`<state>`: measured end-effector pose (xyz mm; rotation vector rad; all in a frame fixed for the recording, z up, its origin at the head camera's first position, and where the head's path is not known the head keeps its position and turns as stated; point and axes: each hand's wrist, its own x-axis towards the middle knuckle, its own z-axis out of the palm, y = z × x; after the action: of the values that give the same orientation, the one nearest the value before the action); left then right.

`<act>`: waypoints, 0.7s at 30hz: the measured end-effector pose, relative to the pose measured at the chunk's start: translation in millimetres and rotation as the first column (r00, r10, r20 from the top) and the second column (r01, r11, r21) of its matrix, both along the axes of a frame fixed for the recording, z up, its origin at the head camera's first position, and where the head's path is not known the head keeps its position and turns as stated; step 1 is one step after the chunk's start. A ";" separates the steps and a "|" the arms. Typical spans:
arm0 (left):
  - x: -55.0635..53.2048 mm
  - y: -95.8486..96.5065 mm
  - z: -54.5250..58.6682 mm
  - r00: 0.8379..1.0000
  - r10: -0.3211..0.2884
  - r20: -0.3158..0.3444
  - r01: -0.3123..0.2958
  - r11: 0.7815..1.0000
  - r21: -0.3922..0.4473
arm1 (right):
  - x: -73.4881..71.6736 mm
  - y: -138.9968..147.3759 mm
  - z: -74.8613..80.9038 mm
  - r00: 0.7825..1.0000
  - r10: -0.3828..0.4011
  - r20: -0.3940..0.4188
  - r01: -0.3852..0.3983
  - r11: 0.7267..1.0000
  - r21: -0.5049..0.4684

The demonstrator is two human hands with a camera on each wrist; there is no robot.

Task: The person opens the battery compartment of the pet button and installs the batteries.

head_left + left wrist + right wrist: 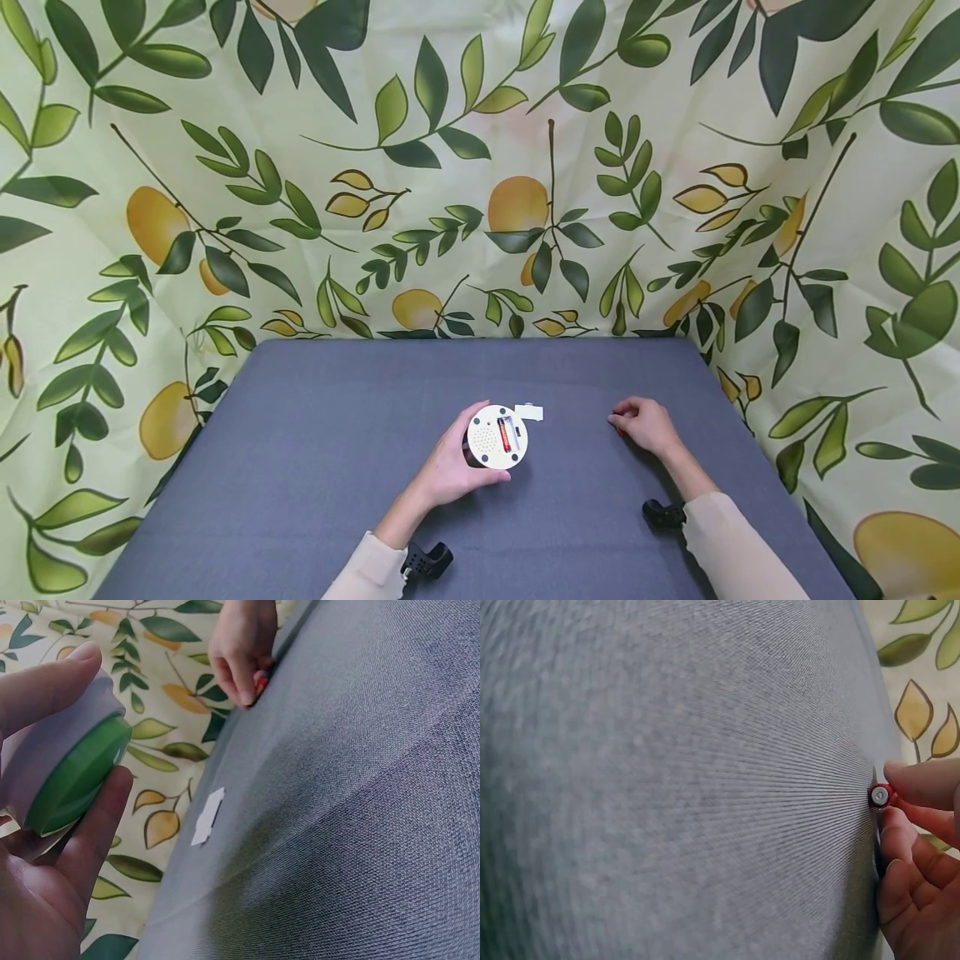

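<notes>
My left hand (pixel 450 471) grips a round device, its white underside (pixel 487 442) turned up toward the head camera. In the left wrist view the device shows a pale body (pixel 60 739) and a glossy green part (pixel 86 776). One red battery (pixel 505 435) lies in its uncovered battery compartment, beside a vacant slot. To the right, at the tabletop, my right hand (pixel 649 425) pinches another red battery (pixel 880 796) between thumb and fingers; its metal end faces the right wrist camera. Fingers hide much of that battery in the head view.
A small white battery cover (pixel 529 412) lies on the grey-blue cloth-covered table (pixel 337 433), just beyond the device. Leaf-and-fruit printed fabric (pixel 450 192) hangs behind the table and along its sides. Each wrist wears a black camera mount (pixel 429 562).
</notes>
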<state>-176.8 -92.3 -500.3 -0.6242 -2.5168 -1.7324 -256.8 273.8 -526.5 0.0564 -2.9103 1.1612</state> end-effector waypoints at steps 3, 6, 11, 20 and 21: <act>-0.3 0.2 -0.2 1.000 -0.001 -0.002 0.001 1.000 0.000 | 0.2 1.2 -0.5 1.000 -0.001 -0.001 0.001 1.000 -0.001; -0.7 0.6 -0.6 1.000 -0.005 -0.006 0.005 1.000 0.004 | 0.6 2.0 -0.4 1.000 -0.003 0.003 0.003 1.000 -0.011; -0.7 0.8 -0.4 1.000 -0.009 -0.006 0.009 1.000 0.013 | 1.2 2.6 0.2 1.000 -0.008 -0.008 0.007 1.000 -0.028; -0.1 1.0 0.6 1.000 -0.008 -0.002 0.008 1.000 0.011 | 4.2 3.3 5.2 1.000 0.003 -0.019 -0.006 0.990 -0.142; -0.2 1.0 0.8 1.000 -0.009 -0.002 0.009 1.000 0.015 | 4.7 3.3 6.3 1.000 0.004 -0.014 -0.007 0.986 -0.167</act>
<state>-176.9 -91.3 -499.5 -0.6366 -2.5014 -1.7501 -252.1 277.2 -520.3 0.0705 -2.7908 1.3942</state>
